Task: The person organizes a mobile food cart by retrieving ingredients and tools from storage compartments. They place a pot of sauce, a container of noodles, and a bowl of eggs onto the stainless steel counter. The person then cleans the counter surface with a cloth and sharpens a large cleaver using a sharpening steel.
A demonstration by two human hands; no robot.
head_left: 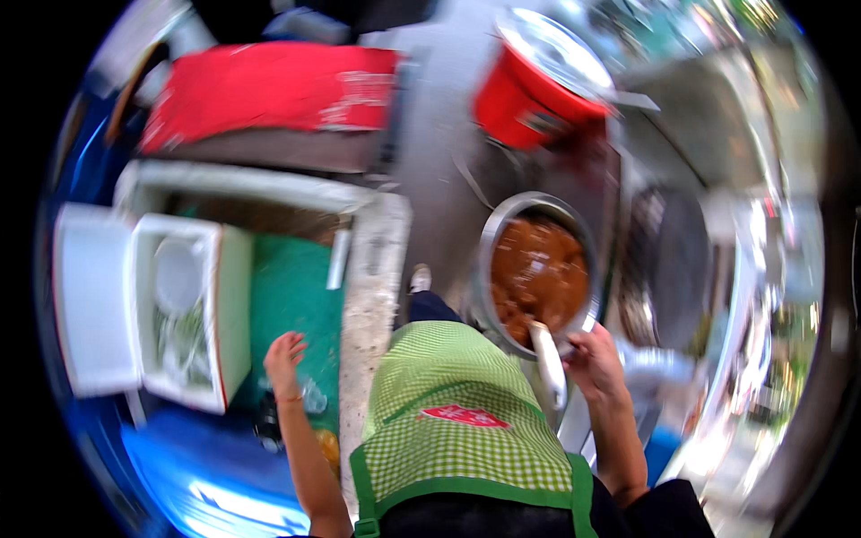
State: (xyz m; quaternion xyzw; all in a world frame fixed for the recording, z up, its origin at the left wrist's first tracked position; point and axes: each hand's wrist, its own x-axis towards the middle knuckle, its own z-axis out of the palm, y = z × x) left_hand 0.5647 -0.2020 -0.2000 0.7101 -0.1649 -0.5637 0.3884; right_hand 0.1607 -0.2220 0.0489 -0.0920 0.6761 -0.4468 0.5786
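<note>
White foam cooler box (pixel 193 309), lid open, at the left; round metal pot of brown sauce (pixel 536 269) right of the green-checked apron (pixel 453 408); right hand (pixel 596 363) closed around pale ladle handle (pixel 547 359) dipping into pot; left hand (pixel 285 359) open, empty, beside cooler.

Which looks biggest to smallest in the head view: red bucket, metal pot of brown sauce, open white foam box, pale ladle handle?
1. Open white foam box, lid included.
2 and 3. Round metal pot of brown sauce and red plastic bucket: look alike; fisheye bending makes the order unsure.
4. Pale ladle handle, held by the right hand.
</note>
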